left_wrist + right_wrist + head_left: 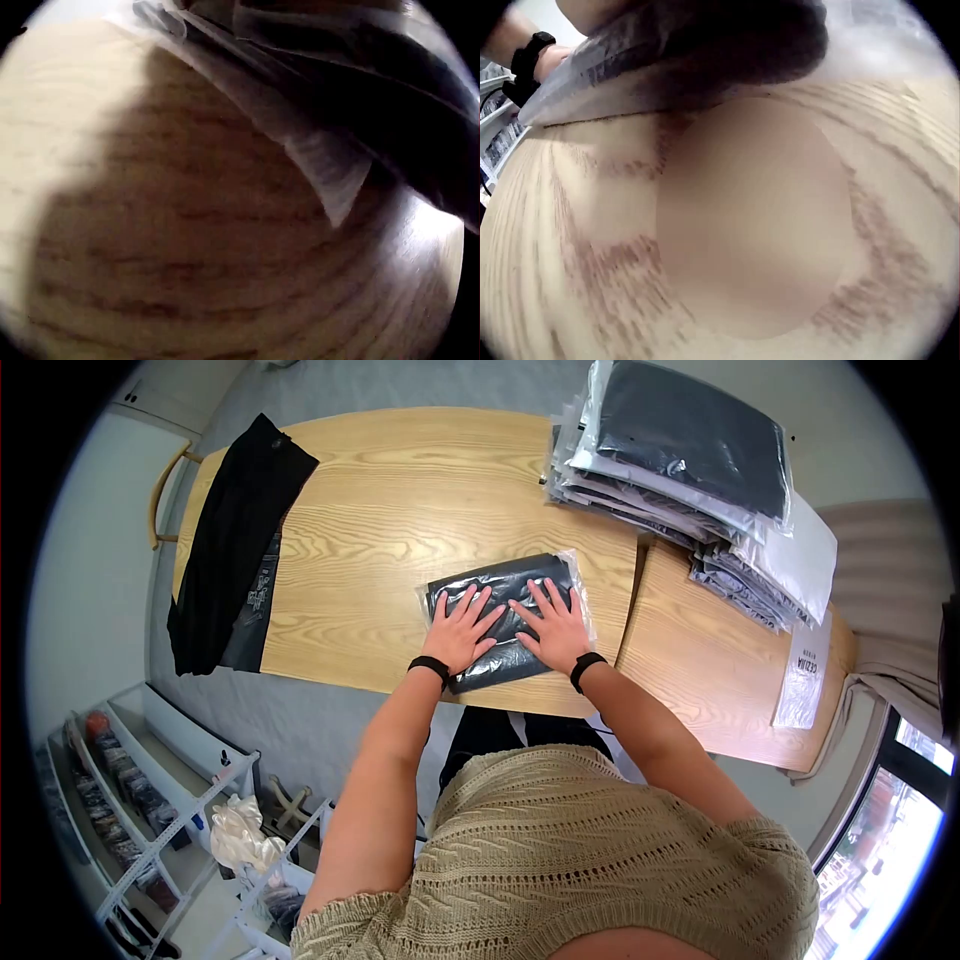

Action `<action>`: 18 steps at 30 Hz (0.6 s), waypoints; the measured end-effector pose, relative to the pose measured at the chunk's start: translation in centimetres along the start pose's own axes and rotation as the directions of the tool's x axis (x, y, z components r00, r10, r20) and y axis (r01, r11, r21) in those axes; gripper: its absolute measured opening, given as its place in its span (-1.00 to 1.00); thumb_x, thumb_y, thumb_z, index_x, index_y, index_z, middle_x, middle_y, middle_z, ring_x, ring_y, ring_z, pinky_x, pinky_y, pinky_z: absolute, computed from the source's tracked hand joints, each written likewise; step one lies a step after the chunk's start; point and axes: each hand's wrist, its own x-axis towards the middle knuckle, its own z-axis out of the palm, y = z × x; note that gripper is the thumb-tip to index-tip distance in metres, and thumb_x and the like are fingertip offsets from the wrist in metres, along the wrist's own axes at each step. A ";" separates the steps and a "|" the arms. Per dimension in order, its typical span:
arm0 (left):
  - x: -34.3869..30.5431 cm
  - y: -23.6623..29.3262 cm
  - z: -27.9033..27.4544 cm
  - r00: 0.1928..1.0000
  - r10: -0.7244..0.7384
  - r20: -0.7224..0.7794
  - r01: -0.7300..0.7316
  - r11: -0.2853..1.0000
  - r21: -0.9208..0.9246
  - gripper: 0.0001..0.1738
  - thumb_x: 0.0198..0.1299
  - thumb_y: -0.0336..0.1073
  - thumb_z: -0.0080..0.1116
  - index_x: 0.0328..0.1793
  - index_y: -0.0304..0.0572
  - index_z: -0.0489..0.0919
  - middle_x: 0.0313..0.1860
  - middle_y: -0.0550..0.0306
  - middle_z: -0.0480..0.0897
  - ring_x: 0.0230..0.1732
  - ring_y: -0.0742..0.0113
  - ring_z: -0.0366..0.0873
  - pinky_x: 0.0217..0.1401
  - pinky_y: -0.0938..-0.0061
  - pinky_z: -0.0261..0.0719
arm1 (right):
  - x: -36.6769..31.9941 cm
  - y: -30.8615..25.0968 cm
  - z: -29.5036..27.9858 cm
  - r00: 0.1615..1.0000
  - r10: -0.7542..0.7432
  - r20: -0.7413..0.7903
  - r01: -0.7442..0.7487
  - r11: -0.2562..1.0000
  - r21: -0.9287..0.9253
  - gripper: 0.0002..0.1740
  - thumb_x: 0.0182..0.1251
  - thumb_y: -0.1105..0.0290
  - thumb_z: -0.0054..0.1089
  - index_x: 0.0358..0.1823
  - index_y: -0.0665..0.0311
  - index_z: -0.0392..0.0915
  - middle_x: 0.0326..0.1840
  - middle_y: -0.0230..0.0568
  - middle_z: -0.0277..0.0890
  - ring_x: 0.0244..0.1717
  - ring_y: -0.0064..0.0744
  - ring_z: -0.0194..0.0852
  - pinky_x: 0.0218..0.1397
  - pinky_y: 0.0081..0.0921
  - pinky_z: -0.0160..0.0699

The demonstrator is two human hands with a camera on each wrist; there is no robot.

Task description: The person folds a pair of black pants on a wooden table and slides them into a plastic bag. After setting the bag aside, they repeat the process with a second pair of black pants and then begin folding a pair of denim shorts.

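On the wooden table in front of me lies a folded dark garment in a clear plastic bag [502, 662]. Both hands rest flat on top of it, fingers spread. My left hand [462, 632] presses its left half; my right hand [556, 630] presses its right half, the fingertips pointing to the far edge. Clear plastic sticks out past the garment along the right side. In the left wrist view a loose corner of the bag [334, 176] hangs over the wood. The right wrist view shows the bag's dark side [757, 45] close over the tabletop.
A tall stack of bagged garments [690, 450] stands at the back right. Black trousers [225, 540] drape over the table's left end. A flat printed plastic bag [803, 675] lies on the right-hand table [700, 670]. White shelving [165, 840] stands at lower left.
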 end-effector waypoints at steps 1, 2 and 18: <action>0.1 -0.1 0.2 1.000 0.002 0.002 -0.002 1.000 -0.006 -0.36 0.15 0.08 0.04 0.38 0.24 0.29 0.49 0.12 0.10 0.49 0.11 -0.03 0.37 -0.22 -0.07 | 0.1 0.2 0.2 1.000 0.000 0.010 0.000 1.000 0.003 -0.40 0.24 -0.06 0.04 0.34 -0.27 0.25 0.49 -0.27 -0.02 0.49 -0.12 -0.17 0.38 0.21 -0.19; 0.2 -0.2 0.3 1.000 -0.002 0.006 0.002 1.000 -0.013 -0.36 0.14 0.10 0.04 0.38 0.27 0.30 0.49 0.14 0.10 0.50 0.11 -0.05 0.36 -0.26 -0.08 | 0.2 0.3 0.3 1.000 0.003 0.020 -0.003 1.000 0.017 -0.40 0.23 -0.05 0.05 0.32 -0.26 0.27 0.48 -0.26 -0.02 0.49 -0.12 -0.17 0.38 0.21 -0.17; 1.0 -0.7 1.3 0.998 -0.022 0.062 0.025 0.999 -0.048 -0.35 0.12 0.11 0.07 0.38 0.30 0.29 0.50 0.12 0.06 0.51 0.08 -0.10 0.33 -0.30 -0.08 | 1.2 0.9 0.7 0.998 0.019 0.054 -0.026 0.992 0.121 -0.41 0.16 0.01 0.13 0.27 -0.20 0.34 0.47 -0.24 -0.01 0.47 -0.07 -0.15 0.37 0.23 -0.18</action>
